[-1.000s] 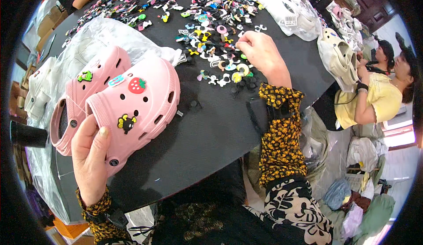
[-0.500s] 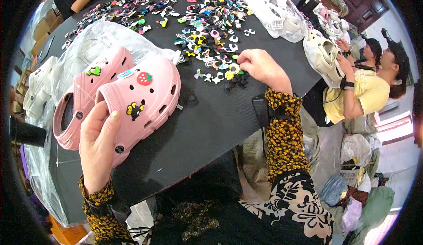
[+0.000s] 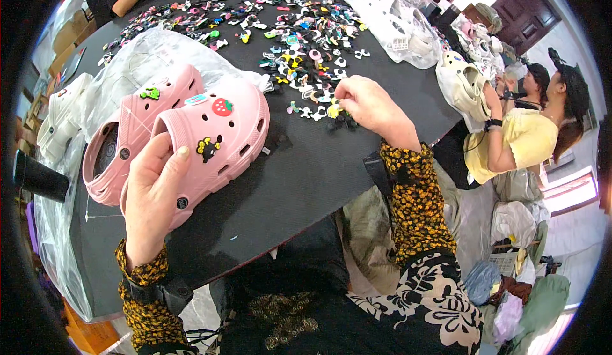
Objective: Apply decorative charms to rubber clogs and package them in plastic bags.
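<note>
My left hand (image 3: 153,195) grips a pink clog (image 3: 236,138) near its heel, thumb outside and fingers tucked into the opening. On this clog sit a strawberry charm (image 3: 222,107), a black-and-yellow character charm (image 3: 208,149) and a pale blue one. The matching pink clog (image 3: 137,116), with a green charm (image 3: 150,93), lies to its left. My right hand (image 3: 375,109) is at the near edge of a spread of loose shoe charms (image 3: 299,61), its fingers pinched together beside a yellow charm (image 3: 334,110). Whatever lies between its fingertips is hidden.
Crumpled clear plastic (image 3: 153,49) lies behind the pink clogs, a white clog (image 3: 64,116) left of them. Bagged white clogs (image 3: 398,26) stand at the back right. A co-worker in yellow (image 3: 516,138) handles a cream clog (image 3: 464,84); another arm reaches in at far left.
My right hand has shifted slightly left and down among the charms, fingers drawn in. My left hand still grips the clog; the whole view has shifted a little.
</note>
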